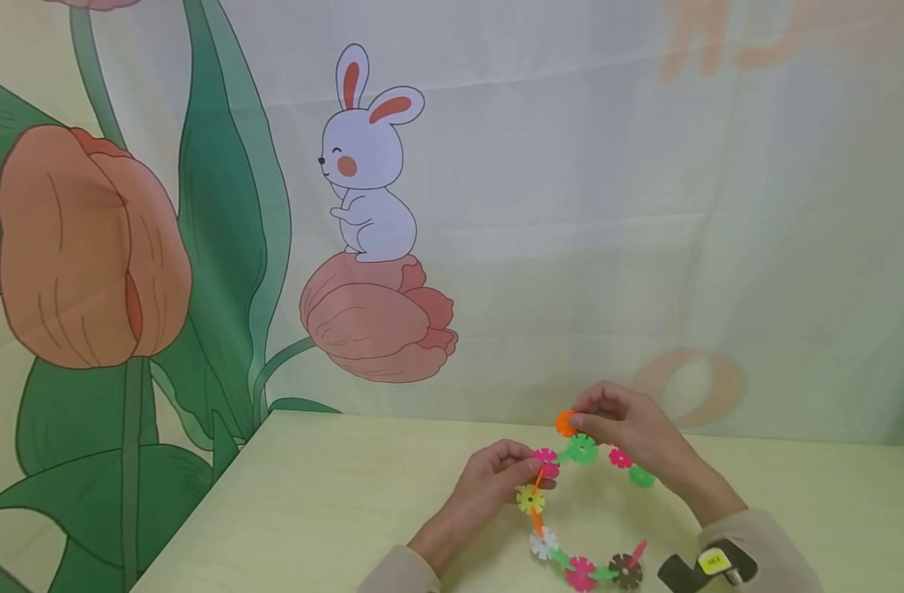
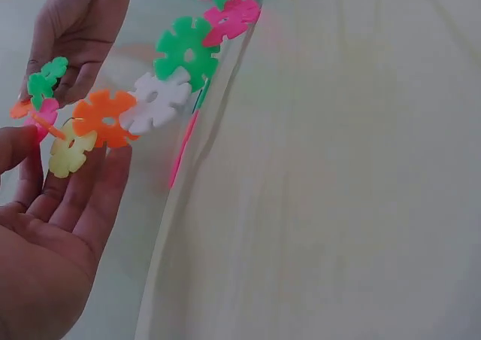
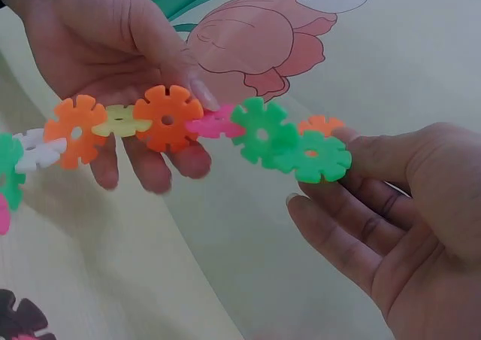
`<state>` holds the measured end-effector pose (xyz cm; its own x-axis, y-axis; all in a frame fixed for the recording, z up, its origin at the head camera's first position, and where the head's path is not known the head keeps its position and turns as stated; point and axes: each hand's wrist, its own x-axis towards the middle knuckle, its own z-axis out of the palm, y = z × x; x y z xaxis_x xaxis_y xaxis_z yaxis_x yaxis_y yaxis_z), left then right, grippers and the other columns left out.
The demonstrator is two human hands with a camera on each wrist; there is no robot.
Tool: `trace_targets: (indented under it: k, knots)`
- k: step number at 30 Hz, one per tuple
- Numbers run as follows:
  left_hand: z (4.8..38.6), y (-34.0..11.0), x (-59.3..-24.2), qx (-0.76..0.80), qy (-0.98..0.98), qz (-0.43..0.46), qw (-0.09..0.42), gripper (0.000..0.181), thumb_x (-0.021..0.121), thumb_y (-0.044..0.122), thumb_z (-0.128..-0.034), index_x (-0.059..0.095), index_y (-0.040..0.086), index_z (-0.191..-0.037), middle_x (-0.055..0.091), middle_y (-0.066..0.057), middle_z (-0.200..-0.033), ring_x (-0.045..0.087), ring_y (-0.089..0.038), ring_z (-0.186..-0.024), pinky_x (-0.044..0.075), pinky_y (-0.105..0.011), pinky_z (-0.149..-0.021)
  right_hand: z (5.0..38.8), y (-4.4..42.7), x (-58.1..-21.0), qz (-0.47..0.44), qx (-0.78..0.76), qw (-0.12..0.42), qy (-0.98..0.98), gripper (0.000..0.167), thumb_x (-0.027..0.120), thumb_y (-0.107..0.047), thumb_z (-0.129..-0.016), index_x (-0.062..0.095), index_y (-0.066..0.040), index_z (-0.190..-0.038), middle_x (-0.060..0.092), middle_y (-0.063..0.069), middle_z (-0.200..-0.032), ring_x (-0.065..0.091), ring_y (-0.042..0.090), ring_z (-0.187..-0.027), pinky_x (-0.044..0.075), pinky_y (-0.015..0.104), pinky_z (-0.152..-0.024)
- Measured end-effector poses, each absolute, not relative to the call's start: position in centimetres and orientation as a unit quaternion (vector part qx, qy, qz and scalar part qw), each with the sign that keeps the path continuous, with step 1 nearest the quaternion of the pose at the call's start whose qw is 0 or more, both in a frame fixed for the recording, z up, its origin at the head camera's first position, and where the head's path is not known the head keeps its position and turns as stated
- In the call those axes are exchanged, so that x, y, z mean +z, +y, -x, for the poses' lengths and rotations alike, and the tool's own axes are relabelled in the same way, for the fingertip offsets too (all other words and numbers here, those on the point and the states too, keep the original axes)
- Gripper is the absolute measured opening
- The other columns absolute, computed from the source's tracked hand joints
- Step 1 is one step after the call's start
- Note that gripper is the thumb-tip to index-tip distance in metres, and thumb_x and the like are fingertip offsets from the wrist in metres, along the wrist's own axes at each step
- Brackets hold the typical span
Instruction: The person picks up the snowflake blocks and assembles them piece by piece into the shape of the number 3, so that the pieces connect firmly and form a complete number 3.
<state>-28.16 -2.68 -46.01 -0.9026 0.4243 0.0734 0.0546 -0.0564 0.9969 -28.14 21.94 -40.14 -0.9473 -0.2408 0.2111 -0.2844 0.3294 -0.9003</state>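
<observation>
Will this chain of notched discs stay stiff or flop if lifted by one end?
The chain may sag, being long and built of many discs. It is probably light, since they look like thin plastic. A sharp tug might pop it apart, as they appear merely slotted together.

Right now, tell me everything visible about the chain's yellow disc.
The yellow disc looks like thin, pale plastic, flower-like, with rim notches and a central hole. It is slotted between two orange discs, facing the head camera but nearly edge-on in the right wrist view. It sits beside the left hand; whether they touch is unclear.
</observation>
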Motion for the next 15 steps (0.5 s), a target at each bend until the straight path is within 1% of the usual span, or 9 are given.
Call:
trace_targets:
  k: [2, 5, 9, 11, 15]
  knots:
    - [28.06, -2.68, -46.03, 0.717, 0.662, -0.178, 0.131, 0.018, 0.067, 0.018, -0.105, 0.067, 0.002, -0.113, 0.078, -0.012, -0.103, 0.077, -0.023, -0.094, 0.058, -0.024, -0.073, 28.03, 21.89, -40.0, -0.163, 0.557, 0.021, -0.814, 0.026, 0.076, -0.022, -0.101, 0.066, -0.002, -0.113, 0.075, 0.012, -0.101, 0.067, 0.027, -0.087, 0.058, 0.033, -0.076]
    - [28.12, -2.73, -46.05, 0.717, 0.667, -0.167, 0.118, 0.018, 0.071, 0.018, -0.1018, 0.071, 0.003, -0.112, 0.078, -0.01, -0.1, 0.077, -0.02, -0.089, 0.058, -0.023, -0.071, 27.98, 21.85, -39.92, -0.165, 0.562, 0.022, -0.81, 0.026, 0.076, -0.021, -0.101, 0.066, -0.001, -0.113, 0.076, 0.013, -0.102, 0.07, 0.028, -0.089, 0.061, 0.034, -0.079]
    - [28.16, -2.8, -45.99, 0.72, 0.666, -0.163, 0.111, 0.019, 0.075, 0.017, -0.1, 0.076, 0.003, -0.112, 0.079, -0.008, -0.102, 0.075, -0.019, -0.088, 0.062, -0.027, -0.078, 27.96, 21.74, -39.85, -0.171, 0.575, 0.017, -0.8, 0.026, 0.076, -0.018, -0.1, 0.065, 0.001, -0.114, 0.076, 0.014, -0.103, 0.074, 0.032, -0.094, 0.063, 0.036, -0.085]
    - [28.14, -2.82, -45.94, 0.723, 0.66, -0.167, 0.114, 0.02, 0.076, 0.018, -0.1003, 0.077, 0.003, -0.113, 0.079, -0.008, -0.104, 0.076, -0.021, -0.088, 0.064, -0.029, -0.08, 27.94, 21.64, -39.81, -0.174, 0.581, 0.016, -0.795, 0.026, 0.076, -0.017, -0.1, 0.065, 0.002, -0.114, 0.076, 0.015, -0.103, 0.074, 0.034, -0.094, 0.064, 0.036, -0.085]
    - [28.11, -2.82, -45.85, 0.715, 0.668, -0.171, 0.115, 0.024, 0.076, 0.025, -0.1011, 0.079, 0.004, -0.113, 0.079, -0.007, -0.104, 0.075, -0.02, -0.091, 0.062, -0.027, -0.081, 27.85, 21.42, -39.83, -0.187, 0.584, 0.021, -0.79, 0.023, 0.076, -0.014, -0.1, 0.067, 0.002, -0.114, 0.075, 0.015, -0.104, 0.074, 0.036, -0.095, 0.064, 0.037, -0.086]
